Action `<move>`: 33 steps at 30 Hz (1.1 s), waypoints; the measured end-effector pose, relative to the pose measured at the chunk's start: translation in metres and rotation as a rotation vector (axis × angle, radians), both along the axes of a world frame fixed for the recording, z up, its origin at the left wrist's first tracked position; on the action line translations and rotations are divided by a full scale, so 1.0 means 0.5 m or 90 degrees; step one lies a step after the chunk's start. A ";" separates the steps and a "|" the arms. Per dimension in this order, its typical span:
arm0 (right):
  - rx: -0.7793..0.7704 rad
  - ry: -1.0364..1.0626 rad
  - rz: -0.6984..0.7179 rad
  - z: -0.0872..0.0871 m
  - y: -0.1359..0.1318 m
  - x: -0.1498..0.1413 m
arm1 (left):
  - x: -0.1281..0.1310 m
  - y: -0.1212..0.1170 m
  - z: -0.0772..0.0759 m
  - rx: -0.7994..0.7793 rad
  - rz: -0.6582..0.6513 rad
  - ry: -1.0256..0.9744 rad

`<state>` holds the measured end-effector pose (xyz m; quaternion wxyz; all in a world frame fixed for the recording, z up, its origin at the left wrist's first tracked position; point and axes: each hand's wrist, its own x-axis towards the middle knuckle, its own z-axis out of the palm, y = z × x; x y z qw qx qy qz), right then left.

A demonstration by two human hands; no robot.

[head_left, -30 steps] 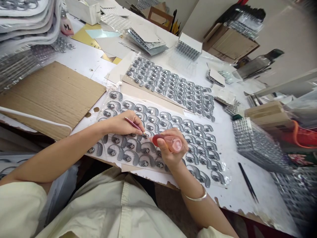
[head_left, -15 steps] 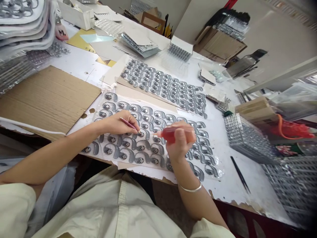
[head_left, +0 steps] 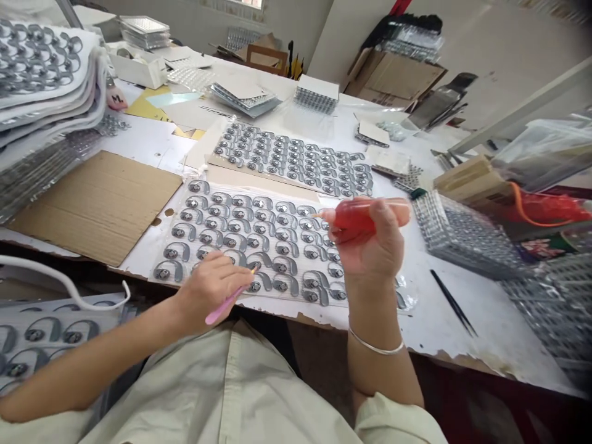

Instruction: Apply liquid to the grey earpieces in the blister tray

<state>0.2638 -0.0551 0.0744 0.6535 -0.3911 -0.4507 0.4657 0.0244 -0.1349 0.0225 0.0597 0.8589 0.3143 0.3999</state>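
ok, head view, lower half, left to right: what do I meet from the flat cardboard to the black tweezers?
Flat cardboard → left hand with pink stick → right hand with red bottle → black tweezers.

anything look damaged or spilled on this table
Yes: the white tabletop looks damaged, its near edge ragged with brown showing. Two brown patches also mar it beside the flat brown cardboard sheet. No spill is visible near the translucent red bottle in the right hand.
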 end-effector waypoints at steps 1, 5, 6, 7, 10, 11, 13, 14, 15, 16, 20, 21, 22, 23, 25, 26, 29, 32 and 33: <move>-0.010 -0.002 0.029 -0.004 -0.010 -0.005 | 0.002 -0.013 -0.012 0.024 0.020 0.007; -0.051 -0.029 0.090 -0.048 -0.046 -0.035 | 0.010 -0.037 -0.050 0.054 0.070 0.040; -0.052 -0.032 0.074 -0.061 -0.054 -0.044 | 0.012 -0.039 -0.056 0.054 0.075 0.046; -0.047 -0.034 0.051 -0.075 -0.061 -0.054 | 0.014 -0.040 -0.060 0.056 0.079 0.053; 0.023 -0.072 -0.022 -0.105 -0.080 -0.080 | 0.020 -0.041 -0.065 0.071 0.093 0.068; 0.058 -0.099 -0.044 -0.112 -0.085 -0.086 | 0.022 -0.041 -0.064 0.074 0.097 0.073; 0.126 -0.171 -0.090 -0.123 -0.092 -0.095 | 0.026 -0.040 -0.060 0.083 0.106 0.084; 0.157 -0.212 -0.112 -0.127 -0.094 -0.097 | 0.028 -0.040 -0.057 0.088 0.113 0.092; 0.184 -0.252 -0.128 -0.130 -0.095 -0.098 | 0.031 -0.039 -0.054 0.096 0.120 0.101; 0.207 -0.287 -0.139 -0.133 -0.096 -0.098 | 0.033 -0.039 -0.050 0.102 0.129 0.112; 0.248 -0.351 -0.120 -0.137 -0.095 -0.101 | 0.044 -0.038 -0.042 0.129 0.150 0.154; 0.249 -0.358 -0.112 -0.136 -0.094 -0.102 | 0.046 -0.039 -0.042 0.136 0.156 0.161; 0.251 -0.363 -0.107 -0.136 -0.093 -0.104 | 0.048 -0.040 -0.043 0.143 0.162 0.167; 0.253 -0.368 -0.104 -0.136 -0.092 -0.106 | 0.051 -0.040 -0.046 0.149 0.168 0.171; 0.259 -0.373 -0.104 -0.136 -0.090 -0.111 | 0.055 -0.043 -0.051 0.159 0.179 0.172; 0.263 -0.372 -0.102 -0.137 -0.089 -0.112 | 0.057 -0.044 -0.054 0.163 0.184 0.172; 0.271 -0.375 -0.094 -0.142 -0.086 -0.114 | 0.062 -0.048 -0.062 0.175 0.190 0.172; 0.267 -0.381 -0.089 -0.145 -0.084 -0.114 | 0.063 -0.049 -0.065 0.181 0.190 0.172; 0.264 -0.382 -0.086 -0.146 -0.084 -0.114 | 0.063 -0.050 -0.065 0.183 0.190 0.172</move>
